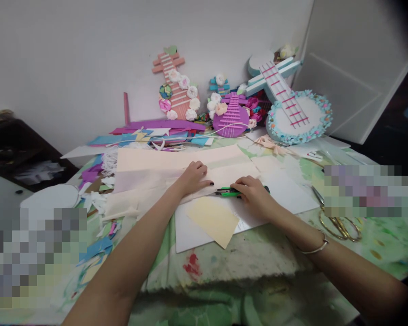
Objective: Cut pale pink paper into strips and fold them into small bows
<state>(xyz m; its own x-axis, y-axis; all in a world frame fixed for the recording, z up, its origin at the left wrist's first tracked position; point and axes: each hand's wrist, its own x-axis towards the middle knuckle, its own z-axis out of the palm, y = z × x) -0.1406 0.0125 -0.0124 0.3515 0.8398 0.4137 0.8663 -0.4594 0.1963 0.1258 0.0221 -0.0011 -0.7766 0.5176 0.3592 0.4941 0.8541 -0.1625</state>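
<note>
My right hand [253, 194] is closed round a green box cutter [229, 192], its tip pointing left at the edge of a pale peach sheet of paper [156, 159]. My left hand [192, 179] presses on the sheet with bent fingers, the thumb stretched toward the cutter's tip. The sheet looks thin and partly folded, with a greyish-lilac band across it. Beneath the hands lies a white board [190, 233]. On the board's front part rests a loose pale yellow paper piece [216, 219], overhanging its front edge.
Gold-handled scissors [338, 226] lie at the right. Decorated toy instruments, one purple [230, 120] and one light blue and white [297, 113], lean at the back wall. Coloured strips [170, 126] and paper scraps [100, 246] cover the back and left. A stained green cloth [258, 253] covers the table.
</note>
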